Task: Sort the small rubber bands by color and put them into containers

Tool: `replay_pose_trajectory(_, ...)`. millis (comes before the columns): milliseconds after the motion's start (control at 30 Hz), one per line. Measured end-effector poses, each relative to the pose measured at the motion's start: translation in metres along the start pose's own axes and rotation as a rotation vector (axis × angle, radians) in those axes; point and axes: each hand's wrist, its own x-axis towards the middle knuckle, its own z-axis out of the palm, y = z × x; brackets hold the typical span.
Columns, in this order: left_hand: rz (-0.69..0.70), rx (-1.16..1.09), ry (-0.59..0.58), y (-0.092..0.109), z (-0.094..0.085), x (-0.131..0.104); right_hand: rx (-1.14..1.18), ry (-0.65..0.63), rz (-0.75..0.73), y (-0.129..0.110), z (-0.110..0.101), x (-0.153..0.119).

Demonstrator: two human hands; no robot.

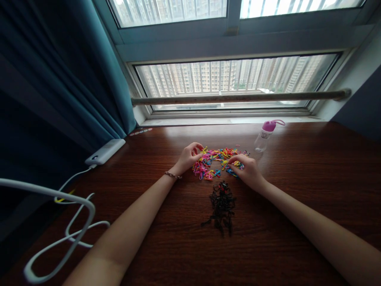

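- So the main thing here is the pile of colored rubber bands (218, 161) — it sits on the wooden desk (297, 190) right between both hands, spread out sideways, long axis running roughly 9 to 3 o'clock across the desk.
- Left hand (188, 158) is at the pile's 9 o'clock end. Fingers are curled in with thumb and fingertips pressed close, looks like they're pinching a yellow band at the pile's edge — too small to be totally sure anything is actually caught between them.
- Right hand (248, 171) is at the pile's 3 to 4 o'clock side, palm down, fingertips bunched together right on the bands there. Same deal: it reads as a pinch on a band or two, but I can't tell exactly which one.
- Both hands touch the pile, so neither is really "nearer". The left covers the far-left end, the right covers the near-right corner.
- There's a separate pile of black bands (222, 206) at 6 o'clock from the colored one, closer to the person, with a bare strip of desk between the two. It's stretched front to back, so crosswise to the colored pile. From the right hand it's at about 7 o'clock, from the left about 4 to 5.
- Other stuff: a pink-capped bottle (264, 137) lying at the pile's 1 o'clock, a white power bank (104, 151) and its white cable (59, 222) way off at 9 o'clock, by the blue curtain (59, 71).
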Motion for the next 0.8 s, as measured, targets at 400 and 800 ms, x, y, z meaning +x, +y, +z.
replay_pose_trajectory(400, -0.04, -0.07, -0.064, -0.005, 0.009, 0.0, 0.072, -0.32, -0.216, -0.033, 0.003, -0.007)
replay_pose_trajectory(800, -0.111, -0.105, 0.145, -0.012, 0.007, 0.004, -0.218, -0.07, -0.059, 0.009, -0.002, 0.001)
